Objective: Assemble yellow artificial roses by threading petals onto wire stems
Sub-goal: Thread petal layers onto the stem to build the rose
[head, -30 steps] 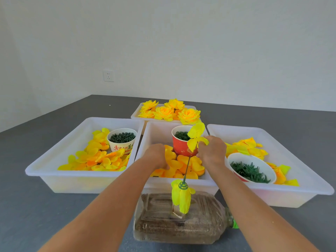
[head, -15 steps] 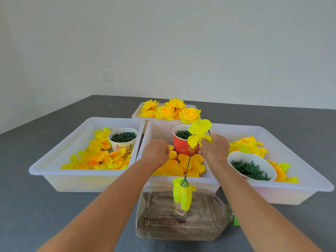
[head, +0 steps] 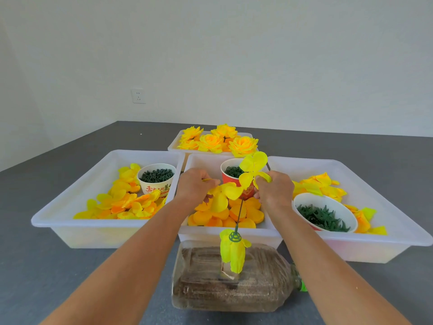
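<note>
Two hands were up over the middle tray. The left hand (head: 195, 184) pinched a floppy yellow petal piece (head: 222, 195) with its fingers curled around it. The right hand (head: 275, 191) pinched another yellow petal piece (head: 251, 168), one with rounded lobes like a clover, near the top of a thin dark wire stem (head: 239, 212). The stem ran down from between the hands to a small green round cap (head: 235, 236) and one more bunch of soft yellow petals (head: 233, 253). That bunch stood on a clear plastic bottle (head: 234, 277) lying on its side, close in front of the arms, with brown grainy stuff inside. Under the hands sat the middle tray (head: 203, 160) with orange petals and one red paper cup (head: 230, 179) of dark green bits. Left of the left hand was a white tray (head: 70, 207) with yellow petals and one white cup (head: 157, 178). Right of the right hand was a third tray (head: 386, 207) with petals and one white bowl (head: 324, 213) of green pieces. Past both hands, a fourth tray (head: 174, 143) held about five finished yellow roses (head: 216, 141).
</note>
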`<state>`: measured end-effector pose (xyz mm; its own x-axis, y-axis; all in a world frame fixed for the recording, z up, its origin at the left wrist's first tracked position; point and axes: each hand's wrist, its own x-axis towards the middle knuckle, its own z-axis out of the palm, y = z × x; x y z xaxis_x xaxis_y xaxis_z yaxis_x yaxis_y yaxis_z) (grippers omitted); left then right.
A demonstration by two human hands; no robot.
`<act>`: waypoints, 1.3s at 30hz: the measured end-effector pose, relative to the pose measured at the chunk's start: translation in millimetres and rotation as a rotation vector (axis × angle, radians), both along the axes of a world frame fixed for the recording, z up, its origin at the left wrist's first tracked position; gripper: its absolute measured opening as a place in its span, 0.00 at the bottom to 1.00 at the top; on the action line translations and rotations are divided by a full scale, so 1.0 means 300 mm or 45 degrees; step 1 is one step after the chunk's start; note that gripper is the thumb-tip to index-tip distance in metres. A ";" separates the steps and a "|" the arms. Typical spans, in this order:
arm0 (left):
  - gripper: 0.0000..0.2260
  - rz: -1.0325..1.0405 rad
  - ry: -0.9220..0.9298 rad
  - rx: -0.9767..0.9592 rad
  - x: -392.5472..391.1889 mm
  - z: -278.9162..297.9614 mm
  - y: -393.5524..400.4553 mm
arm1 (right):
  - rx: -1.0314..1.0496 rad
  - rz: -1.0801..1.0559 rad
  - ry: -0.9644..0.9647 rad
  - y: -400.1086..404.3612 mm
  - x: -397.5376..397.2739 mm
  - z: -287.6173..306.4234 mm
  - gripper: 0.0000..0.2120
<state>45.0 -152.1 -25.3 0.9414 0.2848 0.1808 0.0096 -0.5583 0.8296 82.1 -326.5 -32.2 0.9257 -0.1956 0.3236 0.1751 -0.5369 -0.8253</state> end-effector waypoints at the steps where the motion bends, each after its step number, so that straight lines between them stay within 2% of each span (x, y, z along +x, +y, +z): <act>1: 0.12 0.008 -0.031 -0.028 -0.003 -0.001 0.000 | 0.001 0.000 -0.002 0.000 -0.001 0.000 0.13; 4: 0.14 0.058 -0.133 -0.135 0.002 -0.008 0.006 | -0.006 0.002 -0.003 -0.001 -0.002 -0.001 0.13; 8: 0.09 0.089 -0.162 -0.150 0.002 -0.018 0.015 | -0.028 0.022 -0.018 -0.005 -0.001 -0.006 0.12; 13: 0.11 0.120 -0.253 -0.237 -0.002 -0.017 0.013 | -0.186 0.120 0.011 0.004 -0.016 -0.005 0.09; 16: 0.07 0.165 -0.272 -0.242 -0.004 -0.012 0.010 | -0.262 0.242 0.118 0.015 -0.024 -0.008 0.04; 20: 0.03 0.155 -0.266 -0.204 -0.008 -0.009 0.009 | -0.376 0.470 0.430 0.023 -0.029 -0.018 0.07; 23: 0.02 0.158 -0.269 -0.187 -0.007 -0.008 0.007 | -0.591 0.545 0.394 0.028 -0.045 -0.020 0.07; 25: 0.02 0.190 -0.274 -0.243 -0.002 -0.007 0.009 | -0.547 0.544 0.445 0.030 -0.051 -0.020 0.07; 27: 0.03 0.216 -0.274 -0.293 0.000 -0.007 0.012 | -0.394 0.504 0.514 0.030 -0.050 -0.009 0.04; 31: 0.05 0.219 -0.248 -0.272 -0.005 -0.006 0.009 | -0.181 0.431 0.500 0.019 -0.047 0.019 0.08; 35: 0.07 0.252 -0.194 -0.197 -0.010 -0.011 -0.001 | -0.183 0.451 0.442 0.012 -0.058 0.023 0.10; 38: 0.08 0.258 -0.176 -0.082 -0.019 -0.019 -0.009 | -0.242 0.483 0.532 0.013 -0.055 0.021 0.08; 39: 0.08 0.260 -0.172 -0.062 -0.022 -0.021 -0.010 | -0.252 0.494 0.565 0.014 -0.054 0.019 0.11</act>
